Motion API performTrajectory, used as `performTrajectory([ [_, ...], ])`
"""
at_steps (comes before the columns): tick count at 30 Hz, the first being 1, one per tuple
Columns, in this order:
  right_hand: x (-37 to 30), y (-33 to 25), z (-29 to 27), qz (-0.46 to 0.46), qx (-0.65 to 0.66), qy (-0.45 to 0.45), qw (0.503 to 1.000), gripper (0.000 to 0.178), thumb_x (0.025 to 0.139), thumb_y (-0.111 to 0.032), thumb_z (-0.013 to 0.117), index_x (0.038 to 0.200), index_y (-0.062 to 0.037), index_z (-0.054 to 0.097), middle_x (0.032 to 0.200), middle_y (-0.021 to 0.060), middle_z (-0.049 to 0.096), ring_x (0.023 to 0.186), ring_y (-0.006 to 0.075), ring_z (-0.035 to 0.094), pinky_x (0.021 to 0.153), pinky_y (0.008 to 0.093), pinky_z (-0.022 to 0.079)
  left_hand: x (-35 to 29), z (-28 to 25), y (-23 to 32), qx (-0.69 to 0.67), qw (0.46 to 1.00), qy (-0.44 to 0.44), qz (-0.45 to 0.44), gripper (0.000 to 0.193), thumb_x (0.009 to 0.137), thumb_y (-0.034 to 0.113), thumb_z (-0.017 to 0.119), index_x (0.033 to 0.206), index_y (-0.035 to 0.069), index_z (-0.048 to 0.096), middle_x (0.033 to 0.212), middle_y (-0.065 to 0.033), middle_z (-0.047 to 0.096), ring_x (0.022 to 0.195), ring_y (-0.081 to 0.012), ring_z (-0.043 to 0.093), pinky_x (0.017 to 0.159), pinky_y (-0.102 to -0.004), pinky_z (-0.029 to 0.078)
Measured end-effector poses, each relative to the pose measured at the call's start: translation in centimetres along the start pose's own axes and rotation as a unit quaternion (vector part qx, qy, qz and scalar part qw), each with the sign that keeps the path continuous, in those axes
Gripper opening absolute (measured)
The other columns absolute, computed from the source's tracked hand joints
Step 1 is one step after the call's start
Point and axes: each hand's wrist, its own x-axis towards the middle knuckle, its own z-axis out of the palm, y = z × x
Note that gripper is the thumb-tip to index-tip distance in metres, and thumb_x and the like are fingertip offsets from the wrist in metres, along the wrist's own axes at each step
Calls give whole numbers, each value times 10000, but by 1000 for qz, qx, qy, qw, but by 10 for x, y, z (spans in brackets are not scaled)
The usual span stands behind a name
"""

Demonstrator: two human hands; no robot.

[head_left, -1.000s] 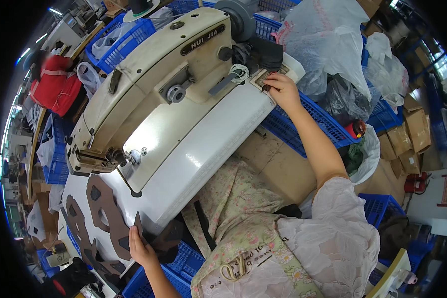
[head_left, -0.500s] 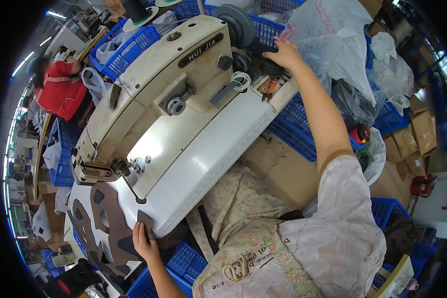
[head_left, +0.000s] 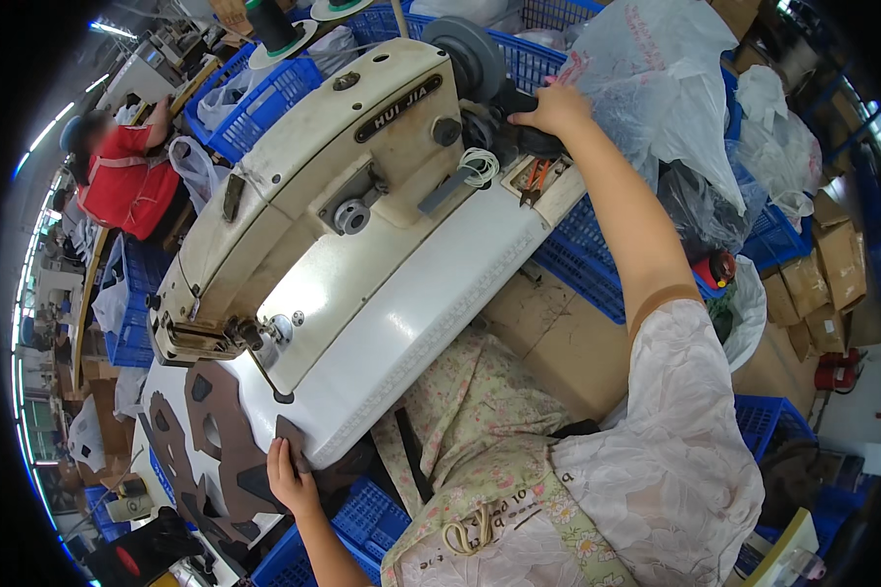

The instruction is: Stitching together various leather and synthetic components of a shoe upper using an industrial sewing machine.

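Observation:
A cream industrial sewing machine (head_left: 294, 196) stands on a white table (head_left: 401, 333) in front of me. At the near left table edge my left hand (head_left: 290, 476) is closed on a dark brown flat piece (head_left: 291, 430), its pointed end showing beyond my fingers. My right arm stretches to the far right, where my right hand (head_left: 558, 108) curls round a dark piece (head_left: 516, 98) beside the machine's grey handwheel (head_left: 470, 57). More dark pieces (head_left: 540, 144) lie under that hand. Brown cut pieces (head_left: 223, 445) with black patches spread on the left of the table.
Orange-handled snippers (head_left: 535, 181) lie in a tray at the table's right end, near a coil of white cord (head_left: 480, 167). Blue baskets (head_left: 264, 103) and clear plastic bags (head_left: 646, 78) surround the machine. A person in red (head_left: 132, 186) works at far left.
My right hand has shifted slightly left, its thumb more extended over the dark piece. My left hand stays on the brown piece. The whole view has moved a little.

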Motion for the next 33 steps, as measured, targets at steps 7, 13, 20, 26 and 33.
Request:
performTrajectory([
  [7, 17, 7, 7, 18, 37, -66, 997, 815, 626, -550, 760, 1185, 32, 650, 1342, 241, 553, 1361, 367, 411, 1097, 444, 369, 2, 2, 3, 6, 1000, 11, 1, 337, 810, 27, 650, 1147, 12, 658, 1199, -175, 649, 1108, -357, 622, 953, -415, 493],
  [13, 16, 7, 17, 55, 84, 31, 995, 754, 583, -495, 797, 1154, -39, 607, 1202, 208, 634, 1125, 354, 608, 923, 420, 482, 4, 0, 6, 12, 1000, 6, 3, 323, 819, 36, 652, 1141, 9, 660, 1194, -179, 650, 1097, -366, 624, 949, -420, 494],
  [20, 18, 17, 4, 90, 168, -8, 982, 795, 603, -504, 793, 1207, -31, 584, 1190, 204, 640, 1106, 326, 620, 905, 379, 481, 3, 1, 7, 8, 1000, 9, 2, 304, 839, 51, 650, 1138, 0, 658, 1191, -181, 651, 1095, -362, 626, 948, -414, 495],
  [26, 19, 12, -14, 12, 333, -20, 943, 752, 685, -501, 751, 1185, 43, 608, 1076, 182, 673, 968, 270, 643, 853, 362, 503, -8, -8, -1, 18, 998, 12, -63, 263, 906, 53, 601, 1156, 0, 664, 1143, -202, 675, 1067, -357, 648, 936, -407, 503],
  [33, -109, 16, -17, -102, 532, -217, 812, 664, 796, -519, 655, 1205, -3, 570, 1051, 92, 637, 997, 176, 603, 768, 274, 454, 53, -32, 79, -94, 975, -41, -197, 354, 863, 64, 588, 1206, 95, 668, 992, -184, 695, 868, -328, 681, 765, -369, 521],
])
